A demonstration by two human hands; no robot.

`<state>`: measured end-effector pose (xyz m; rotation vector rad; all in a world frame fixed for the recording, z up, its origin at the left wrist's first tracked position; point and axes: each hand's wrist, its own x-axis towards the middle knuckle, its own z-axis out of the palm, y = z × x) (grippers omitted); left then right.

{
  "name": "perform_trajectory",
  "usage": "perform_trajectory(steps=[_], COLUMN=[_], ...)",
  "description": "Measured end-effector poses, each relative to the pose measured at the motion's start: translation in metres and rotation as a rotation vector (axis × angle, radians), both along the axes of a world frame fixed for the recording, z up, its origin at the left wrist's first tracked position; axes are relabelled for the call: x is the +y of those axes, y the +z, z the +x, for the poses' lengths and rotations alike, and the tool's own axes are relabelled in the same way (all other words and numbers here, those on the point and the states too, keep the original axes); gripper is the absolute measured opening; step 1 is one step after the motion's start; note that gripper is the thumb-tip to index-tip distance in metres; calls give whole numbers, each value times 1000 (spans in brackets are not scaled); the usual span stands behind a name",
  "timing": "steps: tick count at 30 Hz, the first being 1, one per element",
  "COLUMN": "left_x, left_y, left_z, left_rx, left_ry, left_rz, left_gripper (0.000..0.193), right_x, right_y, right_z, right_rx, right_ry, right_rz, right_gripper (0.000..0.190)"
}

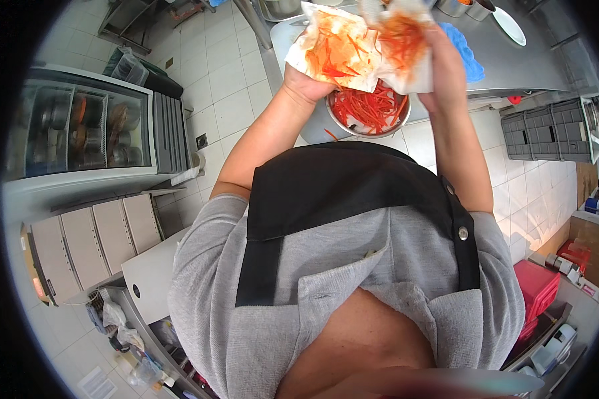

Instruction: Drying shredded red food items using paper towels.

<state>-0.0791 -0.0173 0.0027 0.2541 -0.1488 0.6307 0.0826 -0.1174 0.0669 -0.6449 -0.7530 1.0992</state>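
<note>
My left hand (307, 86) is under a creased white paper towel (299, 56) stained orange, gripping its lower left side. Thin red-orange vegetable shreds (337, 70) cling to the towel's inner face. My right hand (448, 62) grips stained white paper (419, 80) on the other side, blurred and also bearing shreds. Whether both hands hold one sheet or two, I cannot tell. Directly below the paper, a round metal bowl (335, 118) contains a heap of red-orange shreds (369, 109). One loose shred (331, 134) lies on the white cutting board (313, 128) beside the bowl.
A blue cloth (463, 55) lies on the steel counter (509, 70), right of my right hand. Farther back are metal containers (454, 7) and a white oval dish (509, 26). Grey crates (544, 130) stand at the right, and a glass-topped cooler (87, 127) at the left.
</note>
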Motion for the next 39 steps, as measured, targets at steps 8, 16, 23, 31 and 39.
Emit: perform_trajectory(steps=[8, 16, 23, 31, 39], left_x=[8, 9, 10, -11, 12], left_y=[8, 18, -1, 4, -9], left_z=[3, 0, -2, 6, 7], left_rx=[15, 277, 152, -36, 478], left_ry=[-91, 199, 100, -180, 141], left_rz=[8, 51, -5, -63, 146], left_gripper=[46, 46, 45, 59, 41], right_x=[-5, -15, 4, 30, 63], right_y=[-25, -19, -8, -10, -6], right_z=[-15, 5, 28, 15, -19], right_rx=[-1508, -1194, -245, 187, -1659], right_ry=[-43, 133, 162, 273, -755], right_rz=[309, -43, -207, -92, 364], right_gripper=[25, 24, 25, 31, 15])
